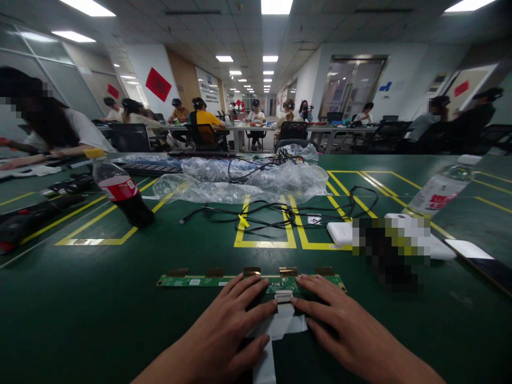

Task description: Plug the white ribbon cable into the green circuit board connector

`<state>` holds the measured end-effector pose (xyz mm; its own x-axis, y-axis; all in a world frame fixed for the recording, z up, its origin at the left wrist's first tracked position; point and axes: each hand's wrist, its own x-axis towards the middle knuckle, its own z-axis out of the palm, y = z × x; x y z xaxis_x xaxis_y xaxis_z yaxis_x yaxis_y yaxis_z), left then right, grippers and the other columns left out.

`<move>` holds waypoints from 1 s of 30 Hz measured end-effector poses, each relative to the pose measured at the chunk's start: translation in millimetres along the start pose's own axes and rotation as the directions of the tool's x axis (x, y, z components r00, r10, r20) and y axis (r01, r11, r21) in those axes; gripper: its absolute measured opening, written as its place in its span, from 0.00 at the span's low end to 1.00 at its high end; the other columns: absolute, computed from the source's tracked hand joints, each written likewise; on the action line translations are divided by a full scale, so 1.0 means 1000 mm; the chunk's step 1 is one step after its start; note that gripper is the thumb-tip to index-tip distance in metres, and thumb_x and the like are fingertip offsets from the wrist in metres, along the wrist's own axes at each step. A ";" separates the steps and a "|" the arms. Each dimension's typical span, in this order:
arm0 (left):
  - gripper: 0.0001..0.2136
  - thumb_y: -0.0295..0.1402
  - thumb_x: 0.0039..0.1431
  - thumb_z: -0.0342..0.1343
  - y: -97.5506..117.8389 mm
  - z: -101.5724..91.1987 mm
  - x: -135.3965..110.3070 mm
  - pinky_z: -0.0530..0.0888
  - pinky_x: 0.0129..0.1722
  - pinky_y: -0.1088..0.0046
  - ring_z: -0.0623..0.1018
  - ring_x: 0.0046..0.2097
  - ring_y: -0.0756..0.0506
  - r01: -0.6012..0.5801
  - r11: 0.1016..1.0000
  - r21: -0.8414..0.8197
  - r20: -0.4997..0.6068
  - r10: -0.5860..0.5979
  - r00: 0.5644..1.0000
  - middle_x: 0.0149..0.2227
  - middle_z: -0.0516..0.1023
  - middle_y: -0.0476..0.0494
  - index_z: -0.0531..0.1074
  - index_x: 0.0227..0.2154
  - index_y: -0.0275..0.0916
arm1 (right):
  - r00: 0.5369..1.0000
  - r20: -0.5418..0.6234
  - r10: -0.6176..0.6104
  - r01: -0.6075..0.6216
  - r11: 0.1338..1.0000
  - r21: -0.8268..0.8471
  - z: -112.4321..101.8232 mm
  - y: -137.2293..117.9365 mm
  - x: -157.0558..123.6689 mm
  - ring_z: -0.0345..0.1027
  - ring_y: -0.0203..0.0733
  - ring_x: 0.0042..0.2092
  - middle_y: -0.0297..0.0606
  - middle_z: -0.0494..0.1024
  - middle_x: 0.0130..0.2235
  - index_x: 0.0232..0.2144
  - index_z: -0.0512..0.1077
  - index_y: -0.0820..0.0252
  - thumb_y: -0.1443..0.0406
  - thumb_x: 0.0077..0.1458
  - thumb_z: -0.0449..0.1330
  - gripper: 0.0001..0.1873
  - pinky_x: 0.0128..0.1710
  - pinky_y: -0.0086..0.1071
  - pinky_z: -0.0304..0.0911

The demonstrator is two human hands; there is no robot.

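Green circuit board, long and narrow with copper-coloured tabs along its far side, takes centre stage, lying flat toward the near edge of the dark green tabletop, about midway between left and right edges. And here's the left hand: palm down, fingers spread and reaching forward, closed around nothing, the foremost fingertips over the board. Opposite it, the right hand is spread just as wide, nothing in its grasp, its leading fingertips over the board's right half. Both index fingers flank a small white connector on the board's near side; how hard they press, I cannot tell. From it a flat white ribbon strip runs toward the near edge, widening into white sheets, with the left thumb's tip just over them.

Further out, thin black cables loop across the yellow tape outlines, and crumpled clear plastic wrap sprawls toward the far edge. Over toward the left edge stands a cola bottle with a red label; toward the right edge, a clear bottle with a white-and-red label, and nearer, a dark phone.
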<state>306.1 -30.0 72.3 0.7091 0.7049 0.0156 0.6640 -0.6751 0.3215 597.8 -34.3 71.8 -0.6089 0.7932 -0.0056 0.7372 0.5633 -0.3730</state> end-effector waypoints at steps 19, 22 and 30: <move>0.31 0.34 0.64 0.55 -0.002 -0.002 -0.002 0.56 0.66 0.41 0.55 0.71 0.35 -0.005 1.000 0.000 0.064 0.005 0.998 0.72 0.54 0.46 0.56 0.68 0.57 | 1.000 0.025 0.007 -0.008 0.998 0.055 -0.002 0.004 -0.003 0.50 0.54 0.70 0.34 0.57 0.71 0.65 0.62 0.39 0.60 0.67 0.56 0.26 0.67 0.59 0.47; 0.31 0.34 0.64 0.55 -0.003 -0.002 -0.002 0.57 0.67 0.42 0.55 0.71 0.36 -0.004 1.000 -0.001 0.057 0.004 0.998 0.72 0.54 0.47 0.56 0.68 0.58 | 0.999 0.039 0.006 -0.008 0.998 0.054 -0.002 0.004 -0.002 0.49 0.54 0.70 0.34 0.57 0.71 0.66 0.61 0.40 0.59 0.67 0.55 0.26 0.68 0.59 0.46; 0.30 0.33 0.64 0.54 -0.002 -0.005 -0.001 0.57 0.67 0.42 0.56 0.71 0.36 0.004 1.000 0.012 0.073 -0.005 0.997 0.72 0.54 0.47 0.56 0.68 0.57 | 0.999 0.032 0.017 -0.019 0.998 0.059 0.000 0.005 -0.002 0.49 0.54 0.70 0.34 0.56 0.71 0.66 0.61 0.40 0.61 0.67 0.55 0.27 0.68 0.58 0.46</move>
<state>303.3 -28.2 76.6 0.7211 0.6907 -0.0550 0.6699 -0.6747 0.3099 602.6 -32.7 69.8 -0.6052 0.7950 -0.0417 0.7303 0.5335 -0.4267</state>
